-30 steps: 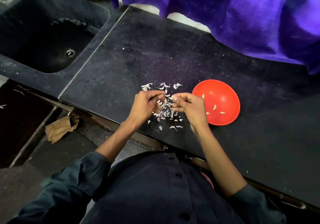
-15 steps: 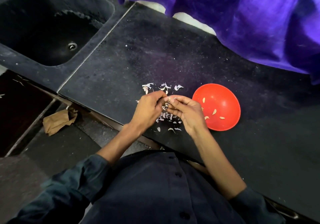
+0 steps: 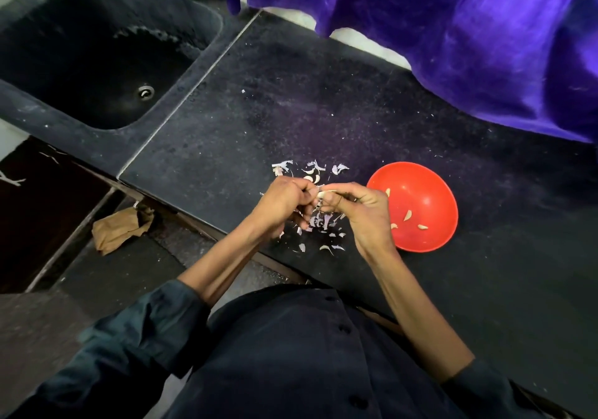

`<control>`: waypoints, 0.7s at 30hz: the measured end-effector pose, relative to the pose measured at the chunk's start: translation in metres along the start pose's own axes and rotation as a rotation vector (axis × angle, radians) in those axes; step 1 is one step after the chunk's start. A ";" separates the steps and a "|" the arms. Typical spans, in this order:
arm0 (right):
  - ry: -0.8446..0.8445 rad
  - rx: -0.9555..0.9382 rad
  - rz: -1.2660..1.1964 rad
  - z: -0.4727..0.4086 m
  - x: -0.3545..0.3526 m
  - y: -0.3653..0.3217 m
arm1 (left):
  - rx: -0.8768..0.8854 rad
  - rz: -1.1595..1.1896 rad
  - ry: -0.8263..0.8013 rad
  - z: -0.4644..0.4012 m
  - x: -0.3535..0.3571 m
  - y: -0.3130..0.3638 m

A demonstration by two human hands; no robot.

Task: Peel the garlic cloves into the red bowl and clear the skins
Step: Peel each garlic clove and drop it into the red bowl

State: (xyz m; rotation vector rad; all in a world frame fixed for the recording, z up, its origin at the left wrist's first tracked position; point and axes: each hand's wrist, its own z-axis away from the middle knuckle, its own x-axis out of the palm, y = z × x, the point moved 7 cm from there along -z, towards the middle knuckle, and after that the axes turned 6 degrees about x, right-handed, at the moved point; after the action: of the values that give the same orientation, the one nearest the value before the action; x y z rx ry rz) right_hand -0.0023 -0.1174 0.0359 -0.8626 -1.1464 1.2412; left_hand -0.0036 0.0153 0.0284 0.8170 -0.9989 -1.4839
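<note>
A red bowl (image 3: 430,201) sits on the black counter, right of my hands, with several peeled cloves (image 3: 408,215) inside. My left hand (image 3: 284,201) and my right hand (image 3: 362,211) meet fingertip to fingertip over a scatter of pale garlic skins (image 3: 320,224). Both pinch one small garlic clove (image 3: 322,194) between them. More skins and a few unpeeled cloves (image 3: 315,176) lie just beyond my fingers.
A dark sink (image 3: 97,62) is sunk into the counter at the far left. A purple cloth (image 3: 453,36) hangs over the counter's back edge. A crumpled brown paper (image 3: 119,229) lies on the floor below the counter's front edge (image 3: 200,221).
My hands have closed together from slightly apart and now both grip the clove. The view has shifted a little; bowl and skins stay in place.
</note>
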 end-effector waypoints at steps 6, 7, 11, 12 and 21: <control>-0.026 0.015 0.044 0.001 0.002 -0.002 | 0.004 -0.108 -0.009 -0.002 -0.005 0.007; -0.015 0.045 0.050 0.001 0.001 -0.001 | 0.081 -0.223 0.057 -0.002 -0.009 0.012; -0.012 0.224 -0.047 0.003 -0.002 0.009 | 0.386 -0.723 0.197 0.005 -0.004 0.027; -0.020 0.299 -0.115 0.004 -0.002 0.014 | 0.475 -0.838 0.224 0.009 -0.001 0.030; 0.011 0.587 -0.433 0.011 0.001 0.023 | 0.788 -0.724 0.205 0.018 -0.001 0.023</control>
State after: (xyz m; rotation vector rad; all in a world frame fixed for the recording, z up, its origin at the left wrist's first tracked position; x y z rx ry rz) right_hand -0.0185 -0.1141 0.0166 -0.1663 -0.8285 1.1126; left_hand -0.0103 0.0180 0.0571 2.0189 -1.2043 -1.5230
